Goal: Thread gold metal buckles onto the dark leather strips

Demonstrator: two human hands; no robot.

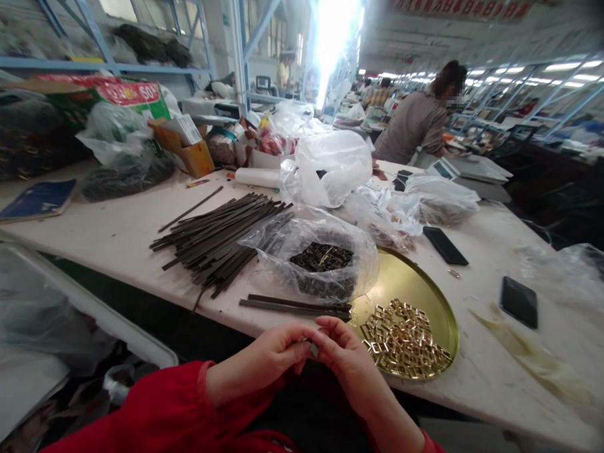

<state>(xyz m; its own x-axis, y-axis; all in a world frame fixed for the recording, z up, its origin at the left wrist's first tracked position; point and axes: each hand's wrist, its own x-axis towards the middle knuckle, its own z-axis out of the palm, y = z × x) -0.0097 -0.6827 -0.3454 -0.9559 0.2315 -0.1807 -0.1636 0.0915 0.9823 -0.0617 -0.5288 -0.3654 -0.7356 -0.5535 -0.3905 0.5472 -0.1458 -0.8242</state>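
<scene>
My left hand (271, 359) and my right hand (349, 362) meet below the table's near edge, fingers pinched together on a small grey piece (313, 349) that I cannot make out. Just ahead lie two dark strips (293, 305) on the table. To the right sits a round gold tray (409, 284) with a heap of small gold square buckles (404, 338). A clear plastic bag of dark small parts (323, 257) stands beside the tray. A pile of dark flat strips (221, 236) spreads to the left.
Two black phones (445, 246) (519, 301) lie right of the tray. Plastic bags (329, 164), a cardboard box (185, 148) and a blue notebook (37, 200) crowd the back of the white table (126, 232). Another person (419, 118) works at the far end.
</scene>
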